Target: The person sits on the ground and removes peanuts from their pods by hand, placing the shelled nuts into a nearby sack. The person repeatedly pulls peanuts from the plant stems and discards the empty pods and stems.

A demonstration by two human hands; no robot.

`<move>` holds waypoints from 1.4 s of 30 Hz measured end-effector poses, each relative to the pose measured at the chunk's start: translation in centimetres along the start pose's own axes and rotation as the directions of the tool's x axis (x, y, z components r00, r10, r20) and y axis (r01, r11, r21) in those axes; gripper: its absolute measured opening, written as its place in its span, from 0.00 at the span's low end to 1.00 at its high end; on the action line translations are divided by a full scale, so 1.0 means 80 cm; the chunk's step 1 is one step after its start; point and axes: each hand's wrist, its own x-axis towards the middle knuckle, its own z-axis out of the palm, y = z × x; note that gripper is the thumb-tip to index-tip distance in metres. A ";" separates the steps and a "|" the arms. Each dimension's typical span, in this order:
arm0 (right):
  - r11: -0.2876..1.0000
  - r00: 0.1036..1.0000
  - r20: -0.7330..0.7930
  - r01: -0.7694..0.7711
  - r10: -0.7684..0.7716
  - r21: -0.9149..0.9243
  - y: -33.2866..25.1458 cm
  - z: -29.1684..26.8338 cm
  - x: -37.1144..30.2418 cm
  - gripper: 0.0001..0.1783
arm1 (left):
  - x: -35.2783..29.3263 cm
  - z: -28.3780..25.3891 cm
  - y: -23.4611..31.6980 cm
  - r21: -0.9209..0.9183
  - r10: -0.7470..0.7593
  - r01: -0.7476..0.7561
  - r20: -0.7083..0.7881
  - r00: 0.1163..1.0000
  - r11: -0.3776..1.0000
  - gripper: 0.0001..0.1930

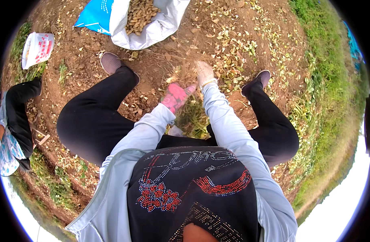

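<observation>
My left hand [176, 98], in a pink floral glove, is closed around a bunch of peanut plant [193, 119]. Its green leaves hang below the hand toward my lap, and pale, dry roots spread above it. Close on the right is my right hand [205, 74] in a dirt-stained whitish glove, its fingers pointing away from me beside the roots. Those fingers are smeared, so their grip is unclear. Beyond both hands stands an open white woven sack [154, 41] with many peanuts [140, 16] inside.
Brown soil with scattered dry leaves [235, 52] surrounds my spread legs. A blue bag part [94, 17] adjoins the sack. At the left are a white bucket [38, 50] with red print and another person's dark-trousered leg [19, 109]. Green grass [330, 60] runs along the right.
</observation>
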 end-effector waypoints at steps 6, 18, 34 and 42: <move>0.986 0.995 0.081 0.074 -0.062 -0.151 -0.011 -0.020 0.002 0.16 | -0.014 0.005 0.036 0.017 0.048 -0.047 -0.044 0.998 0.999 0.28; -0.188 0.785 0.597 -0.570 0.165 0.800 -0.012 -0.029 -0.051 0.23 | -0.019 -0.008 0.041 -0.133 0.129 -0.118 0.076 0.989 0.984 0.23; 0.912 0.866 -0.443 0.351 -0.230 0.213 0.048 0.034 -0.027 0.16 | -0.026 0.013 0.062 -0.203 0.033 -0.007 0.122 0.992 0.979 0.26; 0.966 0.936 -0.256 0.205 -0.240 -0.155 0.035 0.026 0.013 0.11 | -0.013 0.012 0.033 0.221 0.057 -0.067 0.050 0.997 0.973 0.25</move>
